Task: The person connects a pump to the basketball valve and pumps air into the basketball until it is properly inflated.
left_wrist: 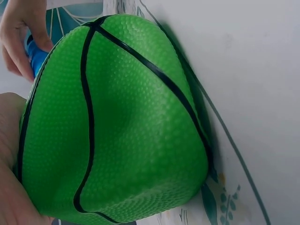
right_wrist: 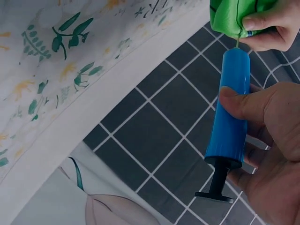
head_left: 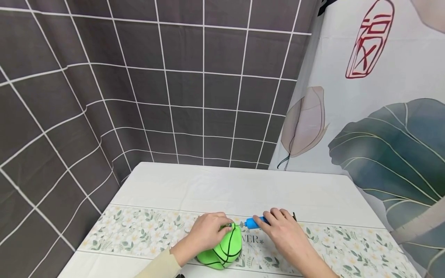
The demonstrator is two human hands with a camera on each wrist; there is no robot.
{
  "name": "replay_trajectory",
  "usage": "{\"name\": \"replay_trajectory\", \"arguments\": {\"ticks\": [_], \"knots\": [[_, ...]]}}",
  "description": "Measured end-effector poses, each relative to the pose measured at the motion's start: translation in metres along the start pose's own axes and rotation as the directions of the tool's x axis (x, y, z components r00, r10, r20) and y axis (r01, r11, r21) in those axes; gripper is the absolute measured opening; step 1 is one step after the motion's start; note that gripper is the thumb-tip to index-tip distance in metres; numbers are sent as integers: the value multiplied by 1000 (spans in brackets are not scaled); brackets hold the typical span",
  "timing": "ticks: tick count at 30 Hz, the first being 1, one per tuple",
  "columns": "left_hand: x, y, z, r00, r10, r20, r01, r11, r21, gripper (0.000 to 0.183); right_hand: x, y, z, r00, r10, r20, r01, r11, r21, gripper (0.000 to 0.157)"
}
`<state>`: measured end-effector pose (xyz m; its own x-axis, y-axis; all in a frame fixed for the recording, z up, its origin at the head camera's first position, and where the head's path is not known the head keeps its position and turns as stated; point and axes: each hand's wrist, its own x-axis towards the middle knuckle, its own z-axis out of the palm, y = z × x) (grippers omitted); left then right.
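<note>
A green rubber ball (head_left: pixel 227 247) with black seam lines, dented and partly deflated, rests at the front of the table. My left hand (head_left: pixel 206 233) pinches its upper part between thumb and fingers; the left wrist view shows the dented green skin of the ball (left_wrist: pixel 136 112) up close. In my right hand (head_left: pixel 286 233) is a blue hand pump (right_wrist: pixel 233 98), gripped around its barrel. Its black plunger handle (right_wrist: pixel 214 196) is pulled partly out. The pump's thin needle (right_wrist: pixel 237 43) points at the ball, its tip right by the left fingertips.
Under the hands lies a white tablecloth (head_left: pixel 222 189) with a floral band (head_left: pixel 146 231). A dark gridded curtain (head_left: pixel 184 88) hangs behind and to the left. At the right hangs a white cloth with a large leaf print (head_left: pixel 399 146).
</note>
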<state>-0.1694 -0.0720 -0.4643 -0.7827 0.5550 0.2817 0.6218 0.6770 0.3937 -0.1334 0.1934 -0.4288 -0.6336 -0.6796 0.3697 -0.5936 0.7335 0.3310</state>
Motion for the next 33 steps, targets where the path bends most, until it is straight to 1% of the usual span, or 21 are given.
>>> {"name": "replay_trajectory", "arguments": {"ticks": [6, 11, 14, 19, 21, 26, 33], "knots": [[-1, 0, 2, 998, 44, -35, -44, 999, 12, 14, 4, -6, -5, 1000, -22, -8, 22, 999, -33, 57], [-2, 1, 3, 996, 60, -71, -60, 998, 4, 11, 8, -12, -9, 999, -36, -1, 36, 998, -54, 52], [-1, 1, 4, 994, 81, -74, -79, 996, 28, 10, 10, -13, -10, 999, -50, 8, 50, 996, -79, 48], [0, 1, 6, 992, 105, -76, -100, 993, 67, 10, 13, -13, -11, 995, -103, 4, 103, 988, -114, 49], [0, 1, 7, 991, 110, -78, -104, 992, 74, 9, 13, -12, -11, 993, -117, -5, 116, 987, -109, 50], [0, 3, 7, 990, 117, -73, -111, 990, 83, 10, 12, -10, -14, 992, -121, -20, 119, 990, -74, 51], [2, 7, 7, 991, 123, -51, -115, 983, 140, 9, 11, -9, -15, 992, -117, -36, 116, 993, -36, 50]]}}
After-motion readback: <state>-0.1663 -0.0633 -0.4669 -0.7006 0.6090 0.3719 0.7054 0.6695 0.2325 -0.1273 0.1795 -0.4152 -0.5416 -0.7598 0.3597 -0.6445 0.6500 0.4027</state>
